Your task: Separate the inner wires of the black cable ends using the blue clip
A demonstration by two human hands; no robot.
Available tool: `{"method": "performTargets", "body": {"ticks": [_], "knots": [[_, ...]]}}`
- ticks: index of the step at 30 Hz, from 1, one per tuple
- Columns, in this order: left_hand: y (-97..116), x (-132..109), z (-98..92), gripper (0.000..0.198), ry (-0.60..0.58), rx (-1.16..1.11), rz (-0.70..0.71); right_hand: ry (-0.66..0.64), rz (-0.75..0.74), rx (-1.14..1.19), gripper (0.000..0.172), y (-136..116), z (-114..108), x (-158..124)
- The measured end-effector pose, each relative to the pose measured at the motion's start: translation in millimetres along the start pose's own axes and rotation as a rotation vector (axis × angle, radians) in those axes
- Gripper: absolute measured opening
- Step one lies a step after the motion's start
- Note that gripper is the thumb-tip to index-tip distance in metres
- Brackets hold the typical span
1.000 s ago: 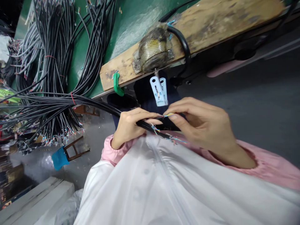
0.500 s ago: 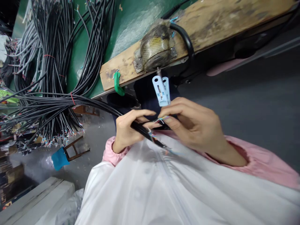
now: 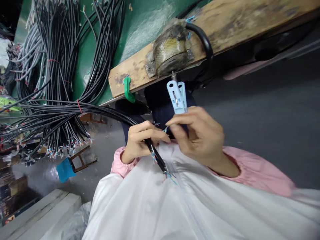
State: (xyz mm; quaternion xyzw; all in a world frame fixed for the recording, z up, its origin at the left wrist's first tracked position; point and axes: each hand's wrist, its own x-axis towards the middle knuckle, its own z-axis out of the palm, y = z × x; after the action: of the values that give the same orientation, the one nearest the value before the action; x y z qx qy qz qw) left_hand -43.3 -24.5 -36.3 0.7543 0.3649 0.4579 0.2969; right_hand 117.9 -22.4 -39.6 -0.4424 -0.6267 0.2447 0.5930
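My left hand [image 3: 140, 140] is closed around a bundle of black cables [image 3: 117, 115], whose stripped ends [image 3: 167, 175] with thin coloured wires hang below it. Close by on the right, my right hand [image 3: 200, 136] pinches thin coloured wires [image 3: 165, 129] between thumb and forefinger; they come out of a cable end at the left fingers. Just above the right fingers is a light blue clothes peg [image 3: 177, 98], fixed on a metal shaft of a small motor-like device [image 3: 171, 53] wrapped in yellowed mesh tape.
The device sits on a wooden board [image 3: 232, 30] along the edge of a green table [image 3: 100, 66]. A green hook [image 3: 128, 90] hangs from the board. Black cable bundles [image 3: 55, 50] and grey cables [image 3: 30, 66] lie at left. A blue-seated stool [image 3: 65, 170] stands on the floor.
Both hands have shifted slightly; the right hand has moved a little left and its fingertips now pinch the wires near the left fingers. The hanging cable ends have swung left and down.
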Motion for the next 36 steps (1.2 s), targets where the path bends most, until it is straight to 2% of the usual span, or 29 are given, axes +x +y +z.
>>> {"method": "performTargets", "body": {"ticks": [3, 8, 11, 13, 16, 19, 22, 25, 29, 31, 36], "knots": [[1, -1, 2.1, 0.028, 0.065, -0.028, 0.008, 0.055, 0.01, -0.018, 0.019, 2, -8, 3], [3, 3, 0.5, 0.021, -0.009, -0.037, 0.017, -0.154, -0.058, 0.118, 0.024, 3, -11, 5], [7, 9, -1.7, 0.015, -0.017, -0.081, -0.005, -0.177, -0.127, 0.077, 0.019, 5, -10, 5], [11, 14, -3.8, 0.022, -0.03, -0.046, -0.074, -0.169, -0.206, 0.01, 0.017, 6, -11, 7], [17, 22, -6.9, 0.026, -0.123, 0.049, -0.116, -0.196, -0.329, -0.092, 0.014, 10, -17, 12], [21, 25, -7.4, 0.032, -0.153, 0.073, -0.099, -0.265, -0.32, -0.053, 0.014, 17, -26, 19], [25, 25, -4.3, 0.035, -0.075, 0.042, -0.116, -0.247, -0.19, 0.005, 0.016, 25, -32, 29], [29, 26, 0.7, 0.036, 0.012, 0.059, -0.112, -0.153, 0.064, 0.056, 0.017, 29, -30, 43], [36, 35, 8.3, 0.043, 0.148, 0.141, -0.141, -0.256, 0.369, 0.293, 0.047, 23, -13, 63], [39, 42, 12.3, 0.043, 0.219, 0.146, -0.149, -0.272, 0.51, 0.434, 0.056, 19, -3, 69], [42, 54, 20.4, 0.038, 0.284, 0.14, -0.131, -0.286, 0.784, 0.821, 0.056, 11, 8, 72]]}}
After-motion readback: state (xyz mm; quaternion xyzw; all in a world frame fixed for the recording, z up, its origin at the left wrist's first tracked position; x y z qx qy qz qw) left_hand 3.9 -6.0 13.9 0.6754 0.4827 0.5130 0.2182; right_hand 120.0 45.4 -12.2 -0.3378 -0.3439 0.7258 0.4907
